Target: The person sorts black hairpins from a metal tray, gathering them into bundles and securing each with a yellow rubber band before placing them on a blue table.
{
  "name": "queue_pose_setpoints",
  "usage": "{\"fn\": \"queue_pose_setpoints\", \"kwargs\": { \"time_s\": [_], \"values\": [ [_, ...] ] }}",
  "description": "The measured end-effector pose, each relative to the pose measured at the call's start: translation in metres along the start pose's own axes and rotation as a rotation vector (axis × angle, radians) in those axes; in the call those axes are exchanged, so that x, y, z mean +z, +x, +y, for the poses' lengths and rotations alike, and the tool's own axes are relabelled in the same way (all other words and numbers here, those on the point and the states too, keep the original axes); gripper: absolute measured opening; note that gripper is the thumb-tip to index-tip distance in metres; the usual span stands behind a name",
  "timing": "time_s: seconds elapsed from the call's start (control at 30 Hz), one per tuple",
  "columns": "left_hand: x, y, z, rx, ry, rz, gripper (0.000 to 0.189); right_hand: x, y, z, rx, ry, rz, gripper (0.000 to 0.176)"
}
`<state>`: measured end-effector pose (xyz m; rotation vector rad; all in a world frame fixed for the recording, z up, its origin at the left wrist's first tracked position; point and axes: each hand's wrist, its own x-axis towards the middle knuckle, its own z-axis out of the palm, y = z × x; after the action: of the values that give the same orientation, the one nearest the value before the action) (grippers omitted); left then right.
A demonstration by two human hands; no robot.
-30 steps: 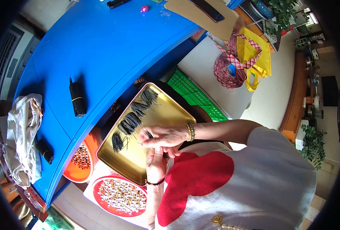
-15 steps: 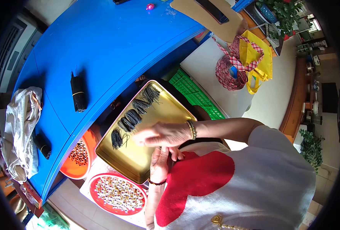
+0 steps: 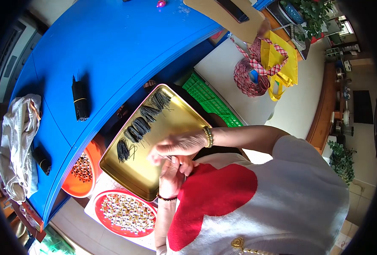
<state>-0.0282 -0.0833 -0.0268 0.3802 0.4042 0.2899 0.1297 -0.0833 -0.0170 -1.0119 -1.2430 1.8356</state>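
My right hand (image 3: 180, 145) and left hand (image 3: 171, 175) are together above the gold tray (image 3: 142, 172); blur keeps me from telling what the fingers grip. Black strand bundles (image 3: 137, 129) lie inside, along its left side, near the blue worktop (image 3: 112, 46).

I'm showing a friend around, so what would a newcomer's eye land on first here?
Probably the bright blue table, which sweeps across the upper left, and the big red patch on the white top at lower center. Next might come the shiny gold tray near the middle, beside the hands, with dark bundles along one side. The yellow bag at upper right also stands out.
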Motion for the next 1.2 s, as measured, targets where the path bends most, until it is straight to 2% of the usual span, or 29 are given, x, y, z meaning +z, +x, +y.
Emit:
{"fn": "queue_pose_setpoints", "kwargs": {
  "time_s": [0.07,0.13,0.2,0.23,0.27,0.33,0.37,0.4,0.47,0.5,0.53,0.6,0.67,0.7,0.8,0.83,0.87,0.93,0.97,1.1,1.2],
  "values": [
    [0.000,0.002,0.005,0.048,-0.063,-0.026,0.024,-0.007,0.008,0.006,-0.107,-0.112,0.128,0.059],
    [0.000,0.007,0.013,0.084,-0.035,0.012,0.023,-0.001,0.004,-0.003,-0.049,-0.050,0.242,0.054],
    [-0.001,0.011,0.025,0.111,0.085,0.111,0.022,-0.014,0.000,-0.018,-0.160,-0.476,0.312,0.055],
    [-0.003,0.014,0.032,0.185,0.259,0.185,0.021,-0.018,0.004,-0.024,-0.259,-0.516,0.370,0.055],
    [-0.002,0.022,0.042,0.300,0.498,0.198,0.018,-0.022,0.001,-0.034,-0.074,-0.554,0.341,0.051],
    [0.005,0.043,0.064,0.545,0.968,0.228,0.015,-0.020,0.005,-0.051,-0.125,-0.446,0.479,0.045],
    [0.016,0.055,0.078,0.758,1.211,0.191,0.015,-0.022,0.008,-0.064,-0.216,-0.597,0.558,0.040],
    [0.026,0.064,0.091,0.749,1.158,0.153,0.018,-0.028,0.014,-0.071,-0.443,-0.793,0.662,0.038],
    [0.027,0.087,0.116,0.925,1.348,0.130,0.020,-0.041,0.027,-0.088,-0.559,-0.835,0.747,0.037],
    [0.025,0.099,0.129,0.933,1.355,0.109,0.023,-0.047,0.030,-0.103,-0.554,-0.860,0.764,0.035],
    [0.033,0.111,0.142,1.020,1.395,0.125,0.022,-0.055,0.038,-0.112,-0.644,-0.919,0.817,0.030],
    [0.031,0.137,0.164,1.053,1.280,0.078,0.023,-0.078,0.060,-0.118,-0.821,-0.941,0.904,0.026],
    [0.019,0.168,0.178,1.065,0.960,-0.084,0.024,-0.098,0.076,-0.125,-0.848,-0.983,0.936,0.024],
    [0.015,0.176,0.184,1.040,0.996,-0.075,0.034,-0.104,0.081,-0.127,-0.831,-0.948,0.917,0.025],
    [0.009,0.201,0.181,1.108,0.890,0.012,0.050,-0.122,0.095,-0.123,-0.764,-0.879,0.884,0.023],
    [0.003,0.207,0.179,1.069,0.851,0.023,0.053,-0.129,0.100,-0.117,-0.736,-0.859,0.877,0.022],
    [-0.008,0.215,0.177,1.061,0.818,-0.015,0.047,-0.136,0.106,-0.109,-0.727,-0.853,0.889,0.019],
    [-0.023,0.225,0.172,0.981,0.929,0.077,0.037,-0.147,0.115,-0.093,-0.705,-0.840,0.915,0.015],
    [-0.030,0.227,0.164,0.997,0.976,0.105,0.026,-0.150,0.117,-0.084,-0.684,-0.844,0.933,0.010],
    [-0.036,0.223,0.168,1.033,1.224,0.119,0.019,-0.153,0.119,-0.076,-0.713,-0.793,0.908,0.007],
    [-0.030,0.214,0.176,0.950,1.305,0.176,0.018,-0.151,0.112,-0.080,-0.640,-0.768,0.908,0.007]
  ]
}}
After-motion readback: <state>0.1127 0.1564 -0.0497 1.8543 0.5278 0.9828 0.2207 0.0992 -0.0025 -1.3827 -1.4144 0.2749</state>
